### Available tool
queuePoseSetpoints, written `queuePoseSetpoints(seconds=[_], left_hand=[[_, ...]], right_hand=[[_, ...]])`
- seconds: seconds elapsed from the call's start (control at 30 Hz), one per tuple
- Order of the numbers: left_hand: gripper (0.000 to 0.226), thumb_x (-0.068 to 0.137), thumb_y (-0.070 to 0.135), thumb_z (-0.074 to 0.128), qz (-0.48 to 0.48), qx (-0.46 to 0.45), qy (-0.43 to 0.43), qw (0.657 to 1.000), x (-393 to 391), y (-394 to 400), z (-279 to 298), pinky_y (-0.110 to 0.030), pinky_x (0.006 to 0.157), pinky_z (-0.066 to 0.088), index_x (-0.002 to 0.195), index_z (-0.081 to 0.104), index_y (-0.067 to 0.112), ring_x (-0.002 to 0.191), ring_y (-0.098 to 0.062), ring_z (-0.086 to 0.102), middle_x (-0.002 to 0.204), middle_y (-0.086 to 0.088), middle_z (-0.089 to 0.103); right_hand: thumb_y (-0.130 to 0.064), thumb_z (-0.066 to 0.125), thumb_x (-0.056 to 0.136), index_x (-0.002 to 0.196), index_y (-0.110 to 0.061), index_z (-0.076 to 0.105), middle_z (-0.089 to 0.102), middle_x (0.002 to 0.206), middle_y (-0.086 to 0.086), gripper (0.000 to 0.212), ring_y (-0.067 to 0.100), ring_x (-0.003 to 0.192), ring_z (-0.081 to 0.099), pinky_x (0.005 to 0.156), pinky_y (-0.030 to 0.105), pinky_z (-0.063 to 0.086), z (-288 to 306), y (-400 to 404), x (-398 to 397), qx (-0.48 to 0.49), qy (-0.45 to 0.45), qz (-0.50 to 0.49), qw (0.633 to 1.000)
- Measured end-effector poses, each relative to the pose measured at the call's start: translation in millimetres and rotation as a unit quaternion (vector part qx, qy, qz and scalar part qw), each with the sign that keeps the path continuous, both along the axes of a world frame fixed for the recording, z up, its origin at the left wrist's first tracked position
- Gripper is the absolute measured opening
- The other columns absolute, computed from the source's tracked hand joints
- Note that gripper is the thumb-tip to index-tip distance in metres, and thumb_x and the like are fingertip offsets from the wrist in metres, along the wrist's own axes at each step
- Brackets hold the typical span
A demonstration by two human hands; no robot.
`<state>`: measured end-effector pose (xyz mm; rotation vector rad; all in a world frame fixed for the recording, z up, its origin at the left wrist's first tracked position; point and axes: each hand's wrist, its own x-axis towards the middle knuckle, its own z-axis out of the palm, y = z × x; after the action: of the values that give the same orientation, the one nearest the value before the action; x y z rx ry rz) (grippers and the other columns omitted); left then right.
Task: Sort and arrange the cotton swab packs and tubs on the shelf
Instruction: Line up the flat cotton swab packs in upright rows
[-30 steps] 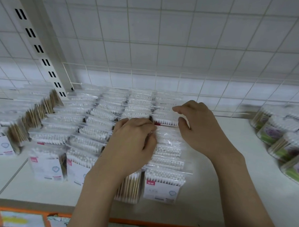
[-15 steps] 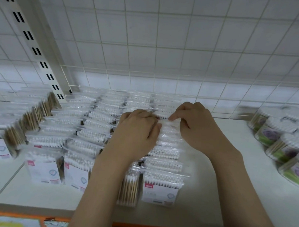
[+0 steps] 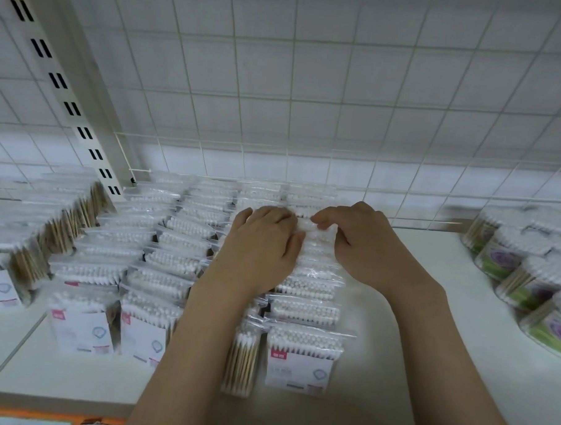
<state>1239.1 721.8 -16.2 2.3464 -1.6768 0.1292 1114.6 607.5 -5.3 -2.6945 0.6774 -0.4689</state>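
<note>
Fingers (image 3: 320, 221) of my right hand (image 3: 364, 245) and left hand (image 3: 261, 247) curl narrow, pinching one cotton swab pack (image 3: 307, 224) between them, far along the rightmost row of packs (image 3: 304, 309) on the shelf (image 3: 427, 363). Tubs (image 3: 524, 271) sit far right.

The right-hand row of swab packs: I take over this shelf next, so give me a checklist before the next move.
1. Pack held by both hands: ok, left hand and right hand pinch its top.
2. Right-hand row upright: ok.
3. Front pack of the next row faces forward: not ok, turned side-on.
4. Tubs kept apart from the packs: ok.
5. Free shelf beside the row: ok.
</note>
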Motion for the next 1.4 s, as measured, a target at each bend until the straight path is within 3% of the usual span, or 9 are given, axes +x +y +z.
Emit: queuePoseSetpoints(seconds=[0.1, 0.23, 0.4, 0.67, 0.83, 1.03, 1.2, 1.4], left_hand=[[0.042, 0.099, 0.038, 0.026, 0.003, -0.006, 0.01, 1.0, -0.6, 1.5, 0.0, -0.03, 0.107, 0.016, 0.127, 0.052, 0.02, 0.127, -0.01, 0.038, 0.138, 0.01, 0.045], [0.06, 0.087, 0.043, 0.016, 0.007, -0.014, 0.011, 1.0, -4.3, 3.5, 2.5, -0.029, 0.104, 0.018, 0.125, 0.054, 0.018, 0.123, -0.011, 0.043, 0.134, 0.009, 0.049], [0.061, 0.086, 0.044, 0.015, 0.01, -0.009, 0.006, 1.0, -4.4, 4.5, 2.5, -0.029, 0.104, 0.02, 0.123, 0.055, 0.018, 0.12, -0.011, 0.045, 0.129, 0.01, 0.051], [0.058, 0.087, 0.044, 0.018, 0.014, -0.02, 0.011, 1.0, -5.5, 5.0, 1.3, -0.029, 0.101, 0.025, 0.121, 0.058, 0.018, 0.117, -0.012, 0.047, 0.125, 0.01, 0.053], [0.061, 0.088, 0.046, 0.015, 0.01, -0.028, 0.017, 0.999, -6.4, 5.9, 1.6, -0.03, 0.1, 0.026, 0.12, 0.059, 0.018, 0.117, -0.012, 0.047, 0.125, 0.009, 0.054], [0.062, 0.087, 0.047, 0.014, 0.009, -0.029, 0.022, 0.999, -7.0, 7.4, 0.7, -0.029, 0.101, 0.024, 0.122, 0.057, 0.019, 0.119, -0.011, 0.045, 0.127, 0.01, 0.051], [0.053, 0.093, 0.043, 0.021, 0.01, -0.027, 0.03, 0.999, -7.1, 8.4, -0.2, -0.027, 0.102, 0.022, 0.126, 0.054, 0.02, 0.122, -0.009, 0.042, 0.131, 0.011, 0.048], [0.045, 0.098, 0.042, 0.026, 0.015, -0.023, 0.045, 0.999, -6.0, 8.4, -1.6, -0.028, 0.104, 0.021, 0.127, 0.053, 0.019, 0.121, -0.01, 0.04, 0.13, 0.009, 0.044]], right_hand=[[0.006, 0.037, 0.082, 0.12, -0.022, 0.058, 0.061, 0.111, -0.009, 0.051, 0.014, 0.108, 0.046, 0.098, 0.032, 0.035, 1.0, -0.6, 0.0, 0.015, -0.012, 0.009, 1.0], [0.006, 0.039, 0.084, 0.122, -0.014, 0.058, 0.057, 0.122, 0.0, 0.047, 0.019, 0.114, 0.048, 0.099, 0.033, 0.037, 5.2, -7.5, 6.4, -0.006, -0.034, -0.001, 0.999], [0.0, 0.04, 0.087, 0.126, -0.015, 0.055, 0.054, 0.126, 0.002, 0.044, 0.022, 0.115, 0.045, 0.099, 0.036, 0.036, 5.8, -22.2, 22.2, -0.052, 0.006, -0.017, 0.998], [-0.026, 0.05, 0.093, 0.113, -0.02, 0.062, 0.061, 0.103, -0.003, 0.024, 0.018, 0.101, 0.051, 0.086, 0.029, 0.033, 7.6, -34.9, 38.4, -0.104, 0.035, -0.022, 0.994], [-0.021, 0.055, 0.089, 0.099, -0.021, 0.065, 0.065, 0.09, -0.007, 0.013, 0.015, 0.094, 0.051, 0.082, 0.027, 0.03, 8.7, -37.0, 41.6, -0.105, 0.024, -0.018, 0.994], [-0.024, 0.054, 0.09, 0.093, -0.021, 0.066, 0.056, 0.095, -0.002, 0.013, 0.018, 0.094, 0.049, 0.08, 0.028, 0.035, 6.2, -37.6, 44.7, -0.132, 0.037, -0.024, 0.99], [-0.016, 0.046, 0.092, 0.094, -0.016, 0.059, 0.064, 0.085, -0.001, 0.012, 0.018, 0.087, 0.053, 0.085, 0.032, 0.04, 9.3, -38.9, 44.0, -0.123, 0.036, -0.023, 0.991], [-0.016, 0.046, 0.092, 0.101, -0.017, 0.064, 0.063, 0.094, -0.005, 0.02, 0.016, 0.094, 0.055, 0.085, 0.029, 0.038, 14.9, -41.1, 42.2, -0.081, 0.084, 0.005, 0.993]])
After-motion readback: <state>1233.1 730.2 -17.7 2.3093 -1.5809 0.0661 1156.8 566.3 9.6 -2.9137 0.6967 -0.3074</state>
